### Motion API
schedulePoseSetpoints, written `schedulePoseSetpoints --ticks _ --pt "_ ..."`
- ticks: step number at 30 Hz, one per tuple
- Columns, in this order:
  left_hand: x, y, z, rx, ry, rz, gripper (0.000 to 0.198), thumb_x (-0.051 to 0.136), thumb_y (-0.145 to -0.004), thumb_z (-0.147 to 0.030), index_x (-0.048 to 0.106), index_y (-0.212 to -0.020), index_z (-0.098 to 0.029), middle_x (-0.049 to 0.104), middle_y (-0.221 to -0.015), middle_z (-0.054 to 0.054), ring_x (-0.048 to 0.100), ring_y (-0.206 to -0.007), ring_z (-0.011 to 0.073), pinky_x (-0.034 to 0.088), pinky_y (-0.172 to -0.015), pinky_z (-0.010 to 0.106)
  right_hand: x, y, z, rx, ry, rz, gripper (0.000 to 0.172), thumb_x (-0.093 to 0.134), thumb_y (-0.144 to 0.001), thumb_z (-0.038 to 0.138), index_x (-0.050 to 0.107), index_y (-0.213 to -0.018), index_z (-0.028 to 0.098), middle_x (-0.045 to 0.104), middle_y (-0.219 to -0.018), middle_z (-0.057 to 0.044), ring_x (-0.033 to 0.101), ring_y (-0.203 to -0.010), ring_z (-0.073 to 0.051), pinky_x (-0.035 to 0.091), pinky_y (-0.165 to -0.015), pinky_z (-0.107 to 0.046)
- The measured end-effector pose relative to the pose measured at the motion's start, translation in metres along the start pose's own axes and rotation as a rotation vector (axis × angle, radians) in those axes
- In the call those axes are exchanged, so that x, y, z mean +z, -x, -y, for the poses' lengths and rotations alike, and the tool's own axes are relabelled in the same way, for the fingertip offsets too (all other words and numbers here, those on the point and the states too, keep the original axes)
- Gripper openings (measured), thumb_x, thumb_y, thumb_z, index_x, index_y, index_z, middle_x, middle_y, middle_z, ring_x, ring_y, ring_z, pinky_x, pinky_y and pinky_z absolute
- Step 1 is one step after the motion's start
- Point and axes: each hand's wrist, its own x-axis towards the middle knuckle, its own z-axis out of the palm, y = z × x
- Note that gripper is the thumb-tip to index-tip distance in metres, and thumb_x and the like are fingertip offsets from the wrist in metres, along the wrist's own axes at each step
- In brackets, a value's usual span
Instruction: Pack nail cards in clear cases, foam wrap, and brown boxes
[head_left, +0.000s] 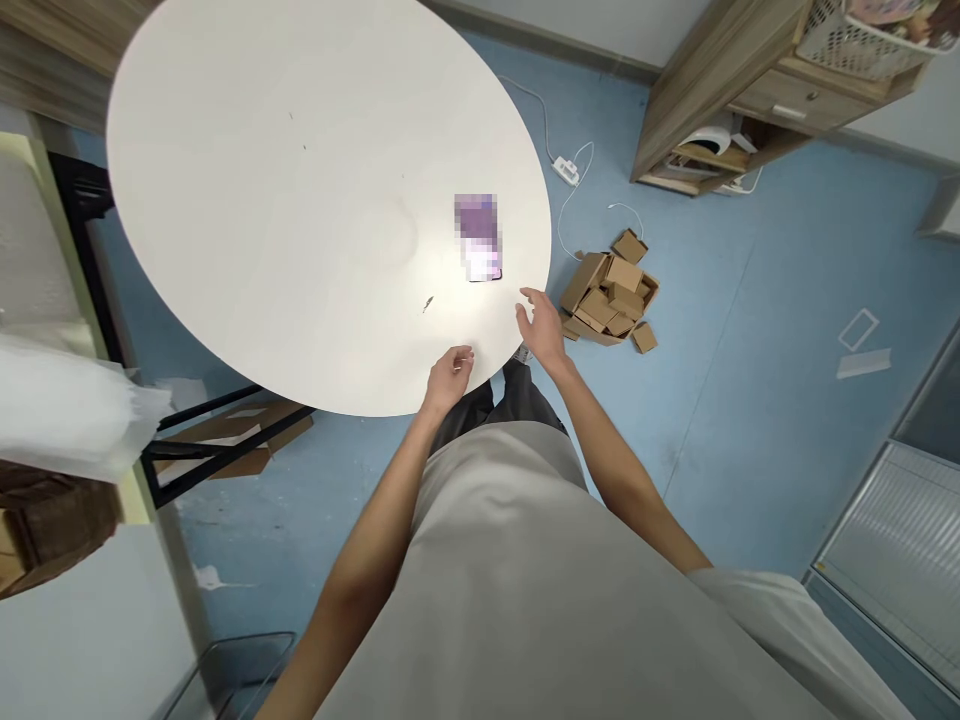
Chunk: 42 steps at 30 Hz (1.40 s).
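Observation:
My left hand point(450, 374) is at the near edge of a white round table point(300, 250), its fingers curled in toward the thumb. Whatever it may hold is too small to make out. My right hand point(543, 326) hovers by the table's right edge with thumb and fingers apart and nothing in them. Just beyond both hands lies a flat rectangular thing point(478, 235), blurred into purple and white blocks, with a thin dark edge showing at its near end. A small dark sliver point(428, 303) rests on the tabletop to its left.
On the blue floor to the right sits a cardboard box point(609, 298) full of smaller brown boxes. A white power strip point(565, 170) with cables lies behind it. A wooden cabinet point(720, 100) bears a white basket point(862, 45). At left stands a black-framed rack point(154, 470).

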Motion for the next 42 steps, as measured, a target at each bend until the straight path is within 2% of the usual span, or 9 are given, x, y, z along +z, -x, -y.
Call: schedulePoseSetpoints --ticks 4,8,15,18,24,28,32,37,42 --pt "0.006 0.01 0.018 -0.011 0.007 0.032 0.033 0.057 -0.1 -0.038 0.072 -0.123 -0.02 0.081 -0.132 0.015 0.076 -0.126 0.0302 0.058 -0.117 0.049 0.025 -0.026 -0.002 -0.052 0.183 0.061 0.06 0.031 -0.121 0.051 0.055 -0.163 0.015 0.06 -0.16 -0.021 0.057 -0.151 -0.032 0.049 -0.13 -0.053" --pt "0.002 0.016 0.039 -0.057 0.042 0.056 0.036 0.057 -0.098 -0.042 0.071 -0.122 -0.021 0.081 -0.131 0.015 0.078 -0.123 0.0304 0.061 -0.112 0.048 0.042 -0.046 0.002 -0.048 0.346 0.061 0.063 0.026 -0.122 0.049 0.047 -0.172 0.017 0.06 -0.153 -0.022 0.059 -0.145 -0.034 0.055 -0.123 -0.056" --pt "-0.04 0.0 0.06 -0.042 0.029 0.005 0.036 0.057 -0.096 -0.043 0.071 -0.122 -0.022 0.083 -0.129 0.013 0.077 -0.123 0.031 0.062 -0.111 0.049 0.049 -0.056 0.016 -0.032 0.583 0.072 0.061 0.024 -0.122 0.042 0.039 -0.178 0.024 0.06 -0.145 -0.02 0.063 -0.133 -0.032 0.059 -0.115 -0.053" --pt "-0.058 -0.015 0.062 -0.037 -0.007 -0.015 0.036 0.056 -0.096 -0.04 0.072 -0.123 -0.022 0.082 -0.129 0.013 0.078 -0.121 0.0308 0.063 -0.11 0.05 0.049 -0.055 0.017 -0.037 0.595 0.067 0.063 0.024 -0.122 0.047 0.034 -0.18 0.025 0.06 -0.144 -0.02 0.062 -0.133 -0.033 0.059 -0.114 -0.056" --pt "-0.081 -0.07 0.04 0.193 -0.141 -0.139 0.04 0.053 -0.104 -0.041 0.071 -0.133 -0.02 0.073 -0.14 0.018 0.072 -0.129 0.0355 0.057 -0.119 0.057 0.052 -0.048 0.023 0.005 0.633 0.063 0.069 0.034 -0.121 0.054 0.022 -0.184 0.03 0.056 -0.145 -0.019 0.059 -0.133 -0.034 0.058 -0.112 -0.054" --pt "-0.089 -0.124 0.013 0.387 -0.207 -0.252 0.049 0.054 -0.109 -0.05 0.064 -0.147 -0.02 0.053 -0.165 0.022 0.045 -0.162 0.0404 0.036 -0.137 0.063 0.054 -0.042 0.027 0.019 0.603 0.039 0.067 0.031 -0.121 0.051 0.022 -0.184 0.028 0.055 -0.144 -0.02 0.058 -0.131 -0.034 0.057 -0.112 -0.054" --pt "-0.081 -0.165 -0.009 0.445 -0.2 -0.285 0.062 0.054 -0.111 -0.058 0.052 -0.161 -0.022 0.035 -0.181 0.019 0.017 -0.176 0.039 0.015 -0.143 0.066 0.055 -0.039 0.024 0.004 0.548 0.018 0.064 0.023 -0.122 0.044 0.029 -0.182 0.024 0.057 -0.141 -0.021 0.06 -0.131 -0.032 0.056 -0.115 -0.055" --pt "-0.055 -0.184 -0.016 0.377 -0.196 -0.328 0.073 0.048 -0.112 -0.062 0.039 -0.171 -0.021 0.02 -0.189 0.018 0.0 -0.178 0.0383 0.0 -0.144 0.066 0.051 -0.05 0.016 -0.045 0.497 -0.016 0.064 0.024 -0.122 0.052 0.032 -0.18 0.027 0.053 -0.159 -0.022 0.052 -0.15 -0.035 0.051 -0.124 -0.061" --pt "-0.044 -0.183 -0.016 0.296 -0.225 -0.403 0.072 0.047 -0.112 -0.06 0.04 -0.171 -0.021 0.023 -0.188 0.017 -0.004 -0.179 0.0361 -0.002 -0.143 0.067 0.046 -0.085 0.013 -0.103 0.465 -0.041 0.069 0.019 -0.12 0.061 0.032 -0.179 0.028 0.034 -0.18 -0.02 0.033 -0.169 -0.037 0.041 -0.132 -0.068"
